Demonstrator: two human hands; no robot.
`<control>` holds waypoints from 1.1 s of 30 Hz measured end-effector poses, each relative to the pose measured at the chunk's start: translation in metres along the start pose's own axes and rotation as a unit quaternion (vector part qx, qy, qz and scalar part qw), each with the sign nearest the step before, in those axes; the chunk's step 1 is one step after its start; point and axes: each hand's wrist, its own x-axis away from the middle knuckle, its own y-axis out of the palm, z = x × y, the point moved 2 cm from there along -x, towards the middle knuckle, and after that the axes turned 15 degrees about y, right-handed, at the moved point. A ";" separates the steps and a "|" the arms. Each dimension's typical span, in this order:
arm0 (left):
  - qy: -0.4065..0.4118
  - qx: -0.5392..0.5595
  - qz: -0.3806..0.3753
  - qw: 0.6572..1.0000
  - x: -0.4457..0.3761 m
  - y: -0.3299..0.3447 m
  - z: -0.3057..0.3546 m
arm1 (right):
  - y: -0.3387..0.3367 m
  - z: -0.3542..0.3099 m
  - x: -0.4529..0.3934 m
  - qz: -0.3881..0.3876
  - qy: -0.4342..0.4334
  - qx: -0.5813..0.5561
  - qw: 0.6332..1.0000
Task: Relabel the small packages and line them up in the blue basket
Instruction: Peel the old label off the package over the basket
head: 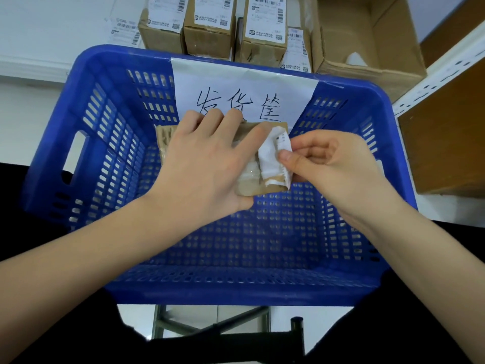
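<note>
A blue slotted basket (105, 132) fills the middle of the view, with a white handwritten paper sign (244, 93) on its far wall. My left hand (207, 164) grips a small brown cardboard package (262, 189) above the basket's floor, fingers wrapped over its top. My right hand (330, 164) pinches a crumpled white label (275, 158) at the package's right end; the label is partly peeled and torn, with shreds still stuck to the cardboard. Most of the package is hidden under my left hand.
Several small brown boxes with white barcode labels (210, 24) stand behind the basket on the white table. An open large cardboard box (367, 48) sits at the back right, beside a white metal shelf post (433, 80). Loose label sheets (123, 30) lie at back left.
</note>
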 end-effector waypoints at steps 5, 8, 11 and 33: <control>-0.012 0.008 -0.007 1.000 0.001 -0.002 0.000 | -0.010 -0.006 -0.002 0.002 -0.007 -0.040 0.999; -0.021 0.010 -0.014 1.000 0.001 -0.003 0.000 | -0.010 -0.004 -0.005 0.016 -0.008 -0.031 0.999; -0.035 0.006 -0.017 0.999 0.001 -0.005 -0.005 | -0.007 0.001 -0.006 0.026 0.002 -0.028 0.999; -0.008 -0.033 -0.038 0.999 0.004 -0.005 0.008 | 0.005 0.007 -0.007 0.176 -0.141 0.195 0.955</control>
